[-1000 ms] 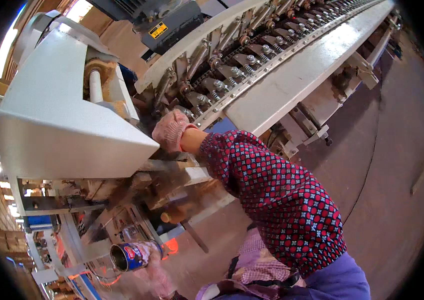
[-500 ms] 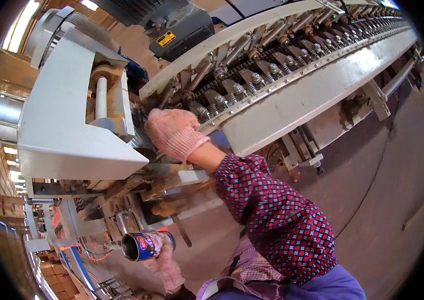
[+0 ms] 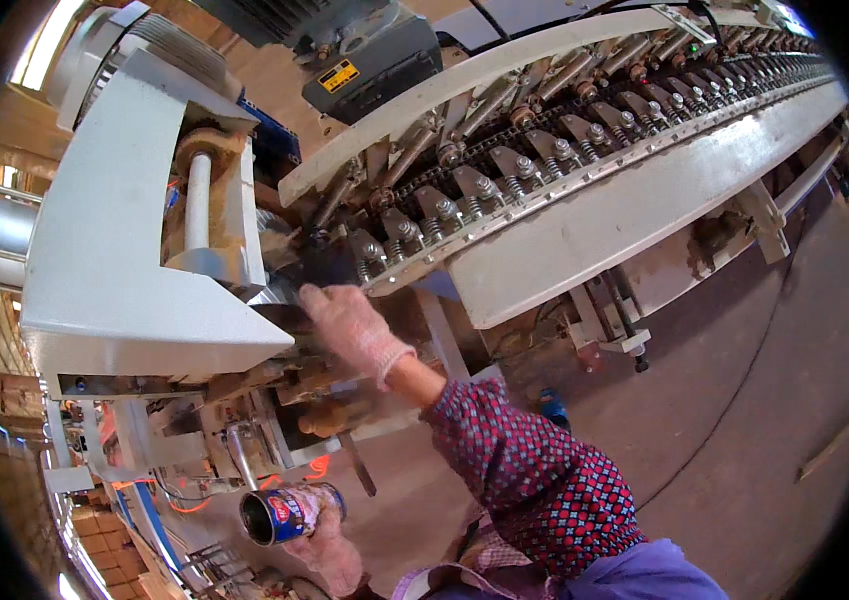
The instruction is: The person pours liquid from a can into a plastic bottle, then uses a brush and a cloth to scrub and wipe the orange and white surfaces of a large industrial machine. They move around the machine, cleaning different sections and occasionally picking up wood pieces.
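Observation:
My left hand point(image 3: 329, 556), in a pale pink knitted glove, grips an open tin can point(image 3: 297, 512) with a blue and red label. The can lies tilted on its side, its dark mouth facing left; its contents cannot be made out. My right hand point(image 3: 357, 332), gloved alike, reaches up to the gap between a light grey machine housing point(image 3: 125, 240) and a long row of spring-loaded bolts point(image 3: 485, 188). Its fingers are closed together near the housing's inner edge. Whatever they may hold is blurred or hidden.
A pale metal beam point(image 3: 655, 205) runs beside the bolts to the far right. Beyond stands a dark grey motor box point(image 3: 373, 70) with a yellow label. Below the housing, a narrow bar point(image 3: 358, 466) juts toward me. A cable point(image 3: 735, 400) lies on the floor at right.
My right hand has drawn back toward me, away from the near end of the bolt row. My left hand and the can have shifted slightly down and left.

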A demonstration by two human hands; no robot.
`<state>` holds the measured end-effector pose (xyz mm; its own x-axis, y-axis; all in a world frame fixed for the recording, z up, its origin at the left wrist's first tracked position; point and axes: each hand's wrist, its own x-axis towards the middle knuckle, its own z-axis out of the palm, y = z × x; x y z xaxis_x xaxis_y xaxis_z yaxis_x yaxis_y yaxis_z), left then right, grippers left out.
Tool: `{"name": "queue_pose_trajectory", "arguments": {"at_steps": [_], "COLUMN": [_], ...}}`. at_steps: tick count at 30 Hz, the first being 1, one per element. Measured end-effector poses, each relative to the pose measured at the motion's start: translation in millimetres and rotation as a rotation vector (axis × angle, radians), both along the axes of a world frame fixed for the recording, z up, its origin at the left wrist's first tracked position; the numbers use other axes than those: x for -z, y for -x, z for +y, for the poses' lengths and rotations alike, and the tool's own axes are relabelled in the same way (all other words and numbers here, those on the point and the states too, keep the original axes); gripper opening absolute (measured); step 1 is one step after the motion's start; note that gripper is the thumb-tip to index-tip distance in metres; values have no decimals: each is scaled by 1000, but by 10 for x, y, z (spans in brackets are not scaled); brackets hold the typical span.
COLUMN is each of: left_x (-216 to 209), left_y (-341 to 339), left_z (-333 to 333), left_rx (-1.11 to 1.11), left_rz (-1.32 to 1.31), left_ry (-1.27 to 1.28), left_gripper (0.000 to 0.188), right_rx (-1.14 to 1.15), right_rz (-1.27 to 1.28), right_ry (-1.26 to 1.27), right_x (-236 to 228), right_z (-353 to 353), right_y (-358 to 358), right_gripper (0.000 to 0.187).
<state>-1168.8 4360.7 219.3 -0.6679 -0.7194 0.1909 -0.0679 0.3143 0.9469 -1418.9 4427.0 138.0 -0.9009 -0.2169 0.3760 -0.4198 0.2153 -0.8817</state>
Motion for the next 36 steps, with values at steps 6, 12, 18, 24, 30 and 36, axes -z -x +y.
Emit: {"name": "queue_pose_trajectory", "arguments": {"at_steps": [6,12,18,24,30,36], "left_x": [115,-46,-2,54,372,649], "left_y": [159,156,83,-14,-500,-738], "left_z": [-230,-44,-363,-203,-253,-502], "left_rx": [102,70,103,-498,-45,200], "left_rz": [98,60,491,622,-79,101], "left_ry": [2,-32,-1235,-1345,-94,-618], "left_gripper": [52,44,32,35,72,79], "right_rx": [154,-190,-341,-284,-358,-580], "right_rz": [34,-1531,-1570,-1544,-1185,-721], "right_ry": [4,1213,1254,1013,356,-362], "right_x": [-133,59,67,-328,-574,-1149], "right_z": [-127,-15,30,549,1015,1058], "right_y": [717,-68,412,-329,-1255,-1689], "right_gripper": [15,19,32,32,46,37]}}
